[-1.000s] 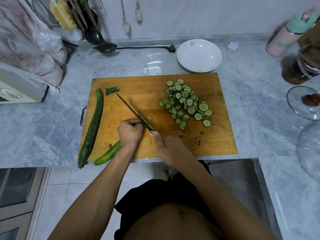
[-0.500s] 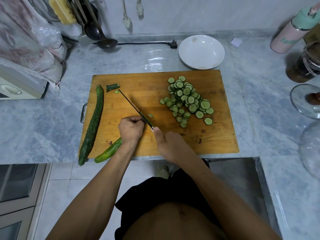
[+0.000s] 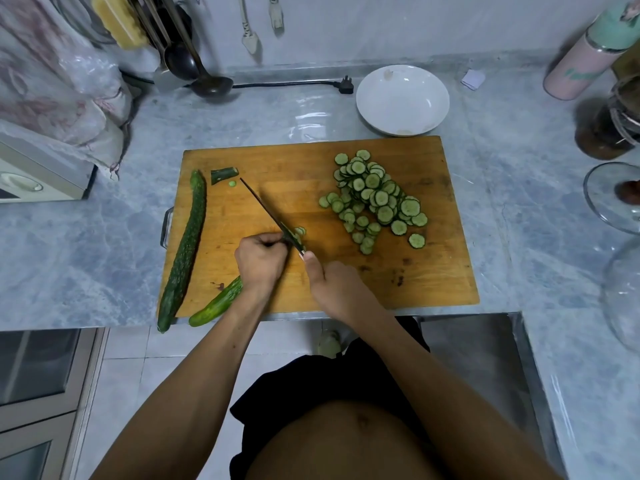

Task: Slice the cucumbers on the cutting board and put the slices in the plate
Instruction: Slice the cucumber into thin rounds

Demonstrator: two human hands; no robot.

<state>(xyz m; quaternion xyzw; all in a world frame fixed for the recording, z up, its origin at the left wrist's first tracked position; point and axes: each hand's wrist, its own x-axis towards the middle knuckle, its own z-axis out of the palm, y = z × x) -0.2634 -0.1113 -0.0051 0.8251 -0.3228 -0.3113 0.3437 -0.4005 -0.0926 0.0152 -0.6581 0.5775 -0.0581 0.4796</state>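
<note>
Two hands (image 3: 261,261) slice cucumber (image 3: 218,304) with knife (image 3: 268,213); no writing legible.

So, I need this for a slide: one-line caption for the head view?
Left hand steadies a cucumber while the right hand slices it with a knife; plate waits.

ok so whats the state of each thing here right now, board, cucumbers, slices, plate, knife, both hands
cutting board: flat on the counter, in use
whole cucumber: uncut, along the board's left edge
half-cut cucumber: held down, being sliced
cut-off end: loose near the board's far left corner
slices: piled on the board, not yet plated
plate: holds no slices
knife: blade on the cucumber
left hand: grips the half-cut cucumber
right hand: grips the knife
</note>
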